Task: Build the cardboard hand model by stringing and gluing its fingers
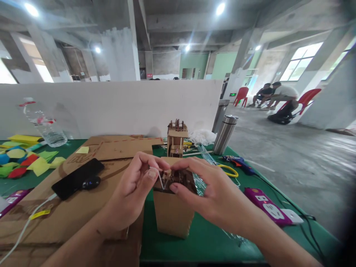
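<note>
A small brown cardboard box [174, 217] stands upright in front of me, with small dark brown parts [178, 177] on its top. My left hand [139, 185] is at the box's left upper edge, thumb and fingers pinching a thin bent white strip [161, 181] that reaches down to the top. From the other side, my right hand [207, 181] curves over the box, its thumb and fingers closed about the small brown parts. Fingers partly hide where they touch. Just behind stands a cardboard tower model [177, 139] with sticks on top.
Flat cardboard [111, 211] covers the left table, bearing a black phone [78, 178]. A water bottle [46, 124] stands back left. On the right are a steel flask [226, 134], a glue gun [239, 164] and a purple power strip [269, 207]. A white partition [125, 107] rises behind.
</note>
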